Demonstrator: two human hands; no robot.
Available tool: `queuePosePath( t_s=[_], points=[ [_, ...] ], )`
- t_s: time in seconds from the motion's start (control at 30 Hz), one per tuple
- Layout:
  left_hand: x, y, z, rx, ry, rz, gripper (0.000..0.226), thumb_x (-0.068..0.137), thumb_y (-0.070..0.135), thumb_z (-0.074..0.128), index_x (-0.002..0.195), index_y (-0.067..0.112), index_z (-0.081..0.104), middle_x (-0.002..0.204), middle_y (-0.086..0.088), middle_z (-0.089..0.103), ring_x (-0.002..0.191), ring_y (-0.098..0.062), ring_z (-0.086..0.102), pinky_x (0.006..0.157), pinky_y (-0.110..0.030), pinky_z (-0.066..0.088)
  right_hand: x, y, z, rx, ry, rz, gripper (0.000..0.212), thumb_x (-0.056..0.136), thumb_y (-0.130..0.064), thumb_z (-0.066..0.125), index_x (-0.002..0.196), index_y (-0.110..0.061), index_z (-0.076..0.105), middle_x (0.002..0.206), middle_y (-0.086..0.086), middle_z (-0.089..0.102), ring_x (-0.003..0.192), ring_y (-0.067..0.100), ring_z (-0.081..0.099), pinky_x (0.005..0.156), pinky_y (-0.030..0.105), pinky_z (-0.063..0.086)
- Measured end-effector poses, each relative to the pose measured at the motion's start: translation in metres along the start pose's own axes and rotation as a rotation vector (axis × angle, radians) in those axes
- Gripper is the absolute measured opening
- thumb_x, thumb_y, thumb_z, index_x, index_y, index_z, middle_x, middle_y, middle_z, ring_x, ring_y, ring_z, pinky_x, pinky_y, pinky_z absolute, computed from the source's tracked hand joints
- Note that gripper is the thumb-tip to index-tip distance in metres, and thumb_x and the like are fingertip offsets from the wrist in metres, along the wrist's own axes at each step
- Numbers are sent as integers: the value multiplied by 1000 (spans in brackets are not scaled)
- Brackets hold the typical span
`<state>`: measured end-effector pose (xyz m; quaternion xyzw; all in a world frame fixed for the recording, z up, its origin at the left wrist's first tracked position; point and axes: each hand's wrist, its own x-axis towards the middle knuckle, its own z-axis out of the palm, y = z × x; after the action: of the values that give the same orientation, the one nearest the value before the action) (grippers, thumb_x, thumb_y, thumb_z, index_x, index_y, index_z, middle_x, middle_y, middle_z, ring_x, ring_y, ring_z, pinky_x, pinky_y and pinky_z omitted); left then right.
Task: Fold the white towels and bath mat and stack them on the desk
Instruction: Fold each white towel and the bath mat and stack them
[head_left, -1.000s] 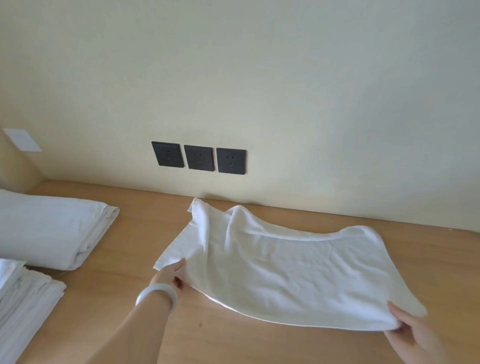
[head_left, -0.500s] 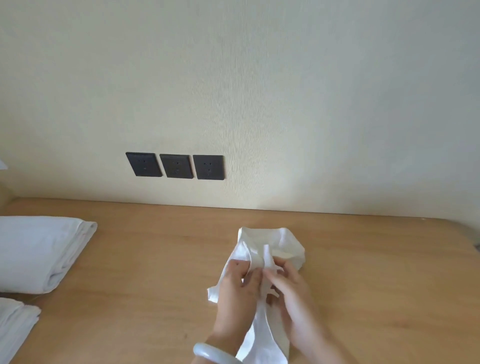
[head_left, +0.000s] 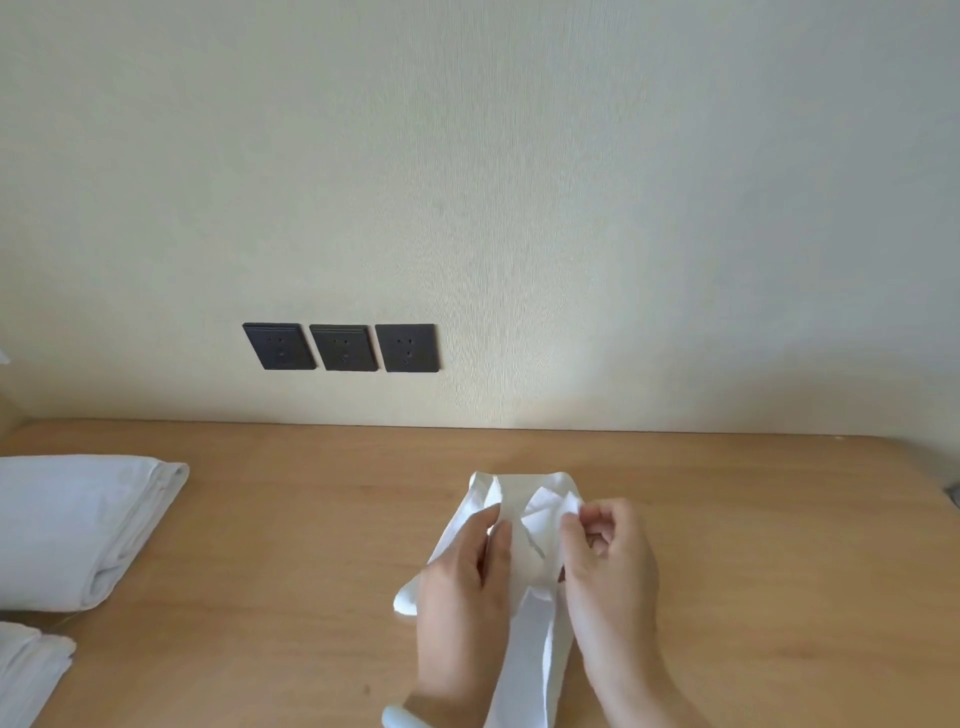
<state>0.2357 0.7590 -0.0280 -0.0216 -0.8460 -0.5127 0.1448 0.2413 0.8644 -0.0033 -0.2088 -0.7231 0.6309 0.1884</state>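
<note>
A small white towel (head_left: 524, 514) is gathered up between my hands above the wooden desk (head_left: 291, 519), its lower part hanging down out of the bottom of the view. My left hand (head_left: 462, 597) pinches the towel's left edge. My right hand (head_left: 608, 571) pinches the right edge, fingers curled on the cloth. The hands are close together, a short strip of cloth between them. A thick folded white towel (head_left: 78, 525) lies at the desk's left. Another folded white pile (head_left: 26, 670) shows at the bottom left corner, partly cut off.
A cream wall rises right behind the desk, with three dark sockets (head_left: 340, 347) in a row. A small dark object (head_left: 953, 493) sits at the desk's right edge. Bare wood shows between the folded towel and my hands.
A second ago the towel lay spread wide, held at its two near corners. My hands brought the corners together and lifted it; since half a second ago they have drawn slightly apart.
</note>
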Motion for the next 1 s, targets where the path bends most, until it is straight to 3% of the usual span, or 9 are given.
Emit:
queuePosePath(
  t_s=[0.07,0.13,0.2,0.27,0.37,0.53,0.63,0.83,1.0],
  points=[
    [-1,6,-2,76,31,130,17,95,17,60,106,23,72,51,21,47,48,5,47,48,-2,30,0,-1,2,-15,2,-12,10,90,-14,62,83,-19,57,77,-2,66,71,8,62,62,18,46],
    [-3,6,-1,111,8,282,19,94,21,60,109,28,68,71,26,56,60,12,53,56,1,36,-1,-5,3,70,-48,64,9,90,-11,62,85,-18,63,78,1,69,74,13,66,62,23,50],
    [-4,3,-1,117,-36,357,25,96,27,51,117,29,64,87,19,60,69,6,57,60,-6,44,-2,-9,1,179,-122,142,11,90,-8,61,83,-14,67,75,3,70,68,17,66,60,28,50],
    [-3,2,-3,172,-52,398,33,94,23,49,121,22,66,86,16,62,67,4,53,60,3,36,-2,-11,-1,224,-156,162,16,90,-5,61,76,-11,67,68,5,67,62,17,60,61,31,47],
    [-3,7,-5,258,-67,374,38,91,21,47,123,18,67,77,17,59,63,-1,48,55,6,23,-2,-11,-3,215,-173,147,15,89,-8,63,76,-13,69,69,7,68,65,21,61,65,33,48],
    [-5,9,-5,303,-47,383,42,89,18,45,125,15,66,79,15,61,63,-5,50,52,1,28,-4,-14,-4,149,-167,100,10,89,-11,66,83,-16,72,74,0,72,68,10,66,60,16,49],
    [-6,7,-4,358,-47,391,44,87,18,44,125,14,66,74,15,57,54,-5,46,45,-9,32,-5,-12,-4,55,-125,32,14,88,-11,67,81,-23,71,75,-8,72,69,6,67,64,19,52],
    [-8,11,-1,436,-26,388,45,82,19,43,118,16,71,77,17,62,46,-4,49,43,-11,33,-9,-15,-6,-37,-120,-53,11,88,-17,67,81,-25,70,74,-13,71,70,4,68,68,23,55],
    [-9,11,-5,384,-93,384,43,85,17,43,119,25,68,76,17,54,55,-5,45,45,-8,27,-4,-24,-9,49,-170,67,12,81,-24,76,75,-17,69,70,-1,71,65,17,70,65,30,55]
  ],
)
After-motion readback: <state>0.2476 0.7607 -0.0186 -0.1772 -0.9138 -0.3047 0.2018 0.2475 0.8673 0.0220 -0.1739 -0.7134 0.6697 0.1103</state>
